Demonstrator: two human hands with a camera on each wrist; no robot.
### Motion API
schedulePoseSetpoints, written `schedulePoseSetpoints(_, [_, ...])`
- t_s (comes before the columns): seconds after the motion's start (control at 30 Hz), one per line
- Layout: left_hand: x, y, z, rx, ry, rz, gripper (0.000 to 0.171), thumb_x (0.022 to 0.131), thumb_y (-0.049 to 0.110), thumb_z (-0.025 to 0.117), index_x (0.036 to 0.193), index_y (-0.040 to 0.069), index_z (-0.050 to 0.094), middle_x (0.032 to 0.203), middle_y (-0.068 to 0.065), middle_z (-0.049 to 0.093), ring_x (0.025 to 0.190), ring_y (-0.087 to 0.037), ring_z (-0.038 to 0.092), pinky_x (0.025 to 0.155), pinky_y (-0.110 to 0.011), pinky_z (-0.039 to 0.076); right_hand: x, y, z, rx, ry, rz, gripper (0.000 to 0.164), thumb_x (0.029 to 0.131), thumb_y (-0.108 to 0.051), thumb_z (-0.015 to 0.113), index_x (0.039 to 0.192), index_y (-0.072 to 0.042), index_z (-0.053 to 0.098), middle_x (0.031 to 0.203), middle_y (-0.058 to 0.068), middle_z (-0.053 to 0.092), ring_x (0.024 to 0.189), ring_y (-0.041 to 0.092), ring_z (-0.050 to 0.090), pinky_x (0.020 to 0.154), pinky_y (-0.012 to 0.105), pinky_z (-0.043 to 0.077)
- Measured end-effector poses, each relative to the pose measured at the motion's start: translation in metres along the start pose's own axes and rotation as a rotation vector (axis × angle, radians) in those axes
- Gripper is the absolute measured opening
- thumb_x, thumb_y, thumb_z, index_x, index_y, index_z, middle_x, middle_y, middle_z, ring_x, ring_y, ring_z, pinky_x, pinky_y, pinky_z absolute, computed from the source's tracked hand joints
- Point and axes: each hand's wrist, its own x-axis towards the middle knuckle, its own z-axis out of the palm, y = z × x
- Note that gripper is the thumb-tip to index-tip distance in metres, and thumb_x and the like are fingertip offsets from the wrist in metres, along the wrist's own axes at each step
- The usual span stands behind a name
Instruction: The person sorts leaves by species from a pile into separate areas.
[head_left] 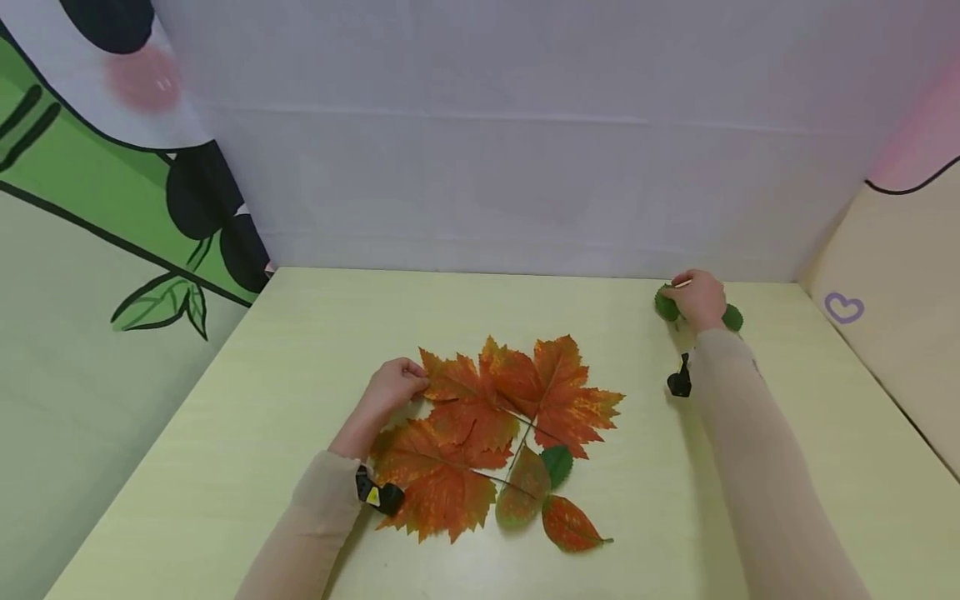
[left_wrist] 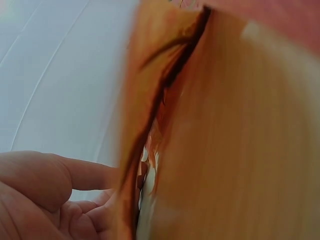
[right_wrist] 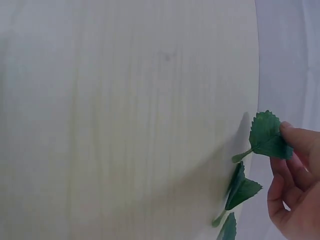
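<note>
In the head view my left hand (head_left: 392, 385) pinches the left edge of an orange artificial maple leaf (head_left: 465, 396) on the pile. Its fingertips are partly hidden behind a close, blurred leaf (left_wrist: 150, 100) in the left wrist view. At the table's far right, my right hand (head_left: 701, 298) holds a small green serrated leaf (right_wrist: 267, 132) between thumb and fingers, its short stem pointing down toward the tabletop. Just beside it, another folded green leaf (right_wrist: 242, 187) stands on the table, and part of a further green leaf (right_wrist: 228, 229) shows below.
More maple leaves (head_left: 558, 387) overlap in the middle of the pale table (head_left: 352, 308). By them lie a green-brown oval leaf (head_left: 522, 492), a small green leaf (head_left: 557, 465) and a red-orange leaf (head_left: 572, 525). A white wall sheet (head_left: 480, 192) borders the far edge.
</note>
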Motion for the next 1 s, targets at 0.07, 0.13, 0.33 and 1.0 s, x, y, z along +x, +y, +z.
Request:
schedulePoseSetpoints(0.07, [-0.002, -0.001, 0.003, -0.005, -0.010, 0.010, 0.018, 0.088, 0.013, 0.055, 0.100, -0.001, 0.055, 0.089, -0.011, 0.058, 0.071, -0.020, 0.052, 0.062, -0.028, 0.042, -0.003, 0.002, -0.002, -0.035, 0.001, 0.006, 0.037, 0.087, -0.023, 0.058, 0.115, 0.002, 0.054, 0.117, 0.025, 0.052, 0.103, 0.042, 0.049, 0.079, 0.049, 0.041])
schedulePoseSetpoints(0.13, [-0.002, -0.002, 0.005, -0.006, -0.016, 0.020, 0.018, 0.089, 0.013, 0.055, 0.100, -0.001, 0.055, 0.088, -0.012, 0.058, 0.071, -0.020, 0.053, 0.062, -0.028, 0.042, -0.007, 0.003, -0.003, -0.061, -0.001, 0.007, 0.037, 0.087, -0.021, 0.057, 0.116, 0.003, 0.054, 0.117, 0.026, 0.053, 0.104, 0.043, 0.049, 0.082, 0.051, 0.041])
schedulePoseSetpoints(0.33, [-0.002, -0.002, 0.004, 0.009, -0.033, 0.029, 0.019, 0.089, 0.014, 0.055, 0.101, -0.001, 0.055, 0.090, -0.012, 0.059, 0.073, -0.020, 0.053, 0.062, -0.028, 0.042, -0.014, 0.008, -0.008, -0.081, -0.035, 0.013, 0.036, 0.089, -0.015, 0.053, 0.120, 0.005, 0.052, 0.120, 0.028, 0.052, 0.107, 0.044, 0.048, 0.087, 0.051, 0.040])
schedulePoseSetpoints(1.0, [-0.002, -0.003, -0.004, 0.019, -0.047, 0.008, 0.022, 0.090, 0.016, 0.053, 0.105, 0.000, 0.054, 0.096, -0.014, 0.059, 0.076, -0.021, 0.054, 0.068, -0.029, 0.044, -0.069, 0.005, -0.014, -0.117, -0.086, -0.237, 0.031, 0.091, -0.024, 0.052, 0.108, 0.001, 0.059, 0.103, 0.022, 0.061, 0.086, 0.033, 0.057, 0.078, 0.047, 0.041])
